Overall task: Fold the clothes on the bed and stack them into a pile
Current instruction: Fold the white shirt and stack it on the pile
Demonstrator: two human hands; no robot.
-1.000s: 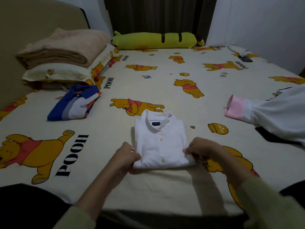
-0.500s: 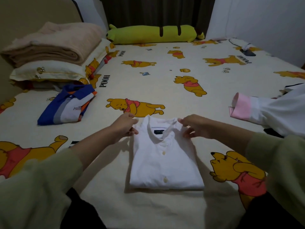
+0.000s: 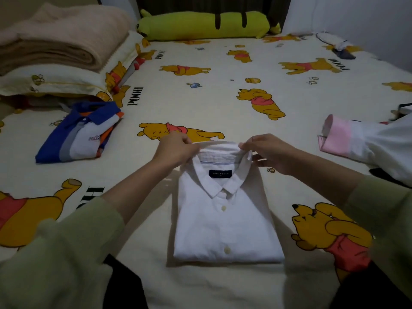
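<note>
Two bare hands, the left hand (image 3: 176, 150) and the right hand (image 3: 270, 152), each pinch the back collar of the folded white button shirt (image 3: 225, 210), which lies flat on the cartoon-bear bed sheet (image 3: 214, 97), well apart from the folded blue striped polo shirt (image 3: 78, 132).

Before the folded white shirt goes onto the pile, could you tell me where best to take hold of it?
Probably by the two long side edges of the white shirt, one hand coming in from each side and sliding flat beneath. It lies as a neat flat rectangle; lifting by the collar, which the left hand and right hand now pinch, would likely let the folds drop open.
</note>
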